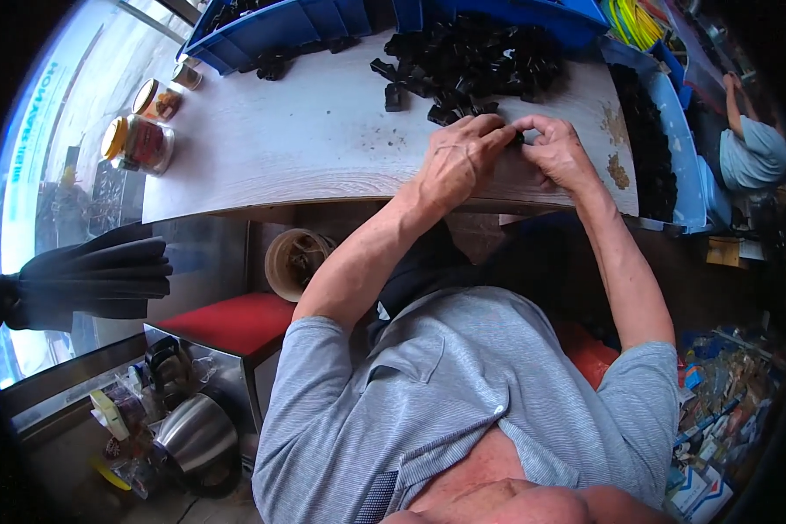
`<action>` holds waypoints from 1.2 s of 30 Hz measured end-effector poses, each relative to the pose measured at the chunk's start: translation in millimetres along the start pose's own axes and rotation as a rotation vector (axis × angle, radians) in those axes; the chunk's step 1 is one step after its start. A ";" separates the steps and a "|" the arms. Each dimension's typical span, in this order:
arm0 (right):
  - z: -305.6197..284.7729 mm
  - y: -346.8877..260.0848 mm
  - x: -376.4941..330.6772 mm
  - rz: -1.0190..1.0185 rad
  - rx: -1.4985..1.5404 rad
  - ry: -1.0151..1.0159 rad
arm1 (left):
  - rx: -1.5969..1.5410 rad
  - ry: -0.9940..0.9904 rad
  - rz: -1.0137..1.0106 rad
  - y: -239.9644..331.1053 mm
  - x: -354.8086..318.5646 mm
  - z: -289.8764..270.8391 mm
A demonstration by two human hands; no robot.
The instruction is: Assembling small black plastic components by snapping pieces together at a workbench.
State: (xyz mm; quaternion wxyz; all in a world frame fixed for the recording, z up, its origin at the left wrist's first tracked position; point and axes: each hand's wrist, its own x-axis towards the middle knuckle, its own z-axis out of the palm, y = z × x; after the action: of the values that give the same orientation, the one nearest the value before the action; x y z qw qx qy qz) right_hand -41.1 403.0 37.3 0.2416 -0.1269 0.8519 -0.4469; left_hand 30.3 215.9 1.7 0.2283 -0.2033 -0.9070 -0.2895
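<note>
My left hand (458, 162) and my right hand (557, 150) meet at the near edge of a light wooden table (323, 131). Together their fingertips pinch one small black plastic part (517, 137). Just beyond the hands lies a heap of the same black parts (467, 65). Most of the pinched part is hidden by my fingers.
Blue bins (271, 26) stand at the table's far edge and another blue bin (672, 131) of black parts on the right. Two lidded jars (140, 144) sit at the left. A red stool (231, 323) and a metal kettle (196, 432) are below. Another person (751, 148) works at far right.
</note>
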 end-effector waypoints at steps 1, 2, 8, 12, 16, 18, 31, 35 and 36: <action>0.3 -1.0 -1.2 0.018 0.015 0.011 | -0.008 0.016 0.004 0.5 0.4 0.9; 0.4 0.0 -0.1 0.019 0.018 0.008 | -0.017 0.032 0.008 0.4 0.6 1.4; 0.9 -2.4 -3.0 0.003 0.020 0.017 | -0.036 0.070 0.027 -3.7 -1.3 3.0; 0.3 0.3 -2.2 -0.015 0.014 0.009 | -0.016 0.032 0.024 -2.0 -0.2 3.0; 1.3 1.6 -1.6 -0.040 0.001 0.008 | 0.039 -0.018 -0.005 0.9 -1.5 1.9; 1.5 -3.1 -4.0 -0.021 -0.002 0.008 | 0.049 -0.046 -0.014 1.8 -2.5 1.8; 3.6 -8.0 -9.2 0.008 -0.011 0.026 | 0.182 -0.087 0.011 12.5 -11.4 0.4; 3.5 -1.4 -6.9 -0.027 -0.001 0.051 | 0.079 0.014 -0.057 18.1 -13.7 -5.6; 1.8 -0.8 -7.6 -0.020 0.032 0.049 | 0.077 0.017 -0.047 14.4 -13.1 -8.6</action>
State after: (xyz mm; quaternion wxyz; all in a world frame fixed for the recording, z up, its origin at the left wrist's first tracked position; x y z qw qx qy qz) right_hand -33.6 404.6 39.3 0.2183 -0.1207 0.8491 -0.4657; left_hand 50.8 218.3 7.2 0.2366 -0.1705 -0.9202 -0.2612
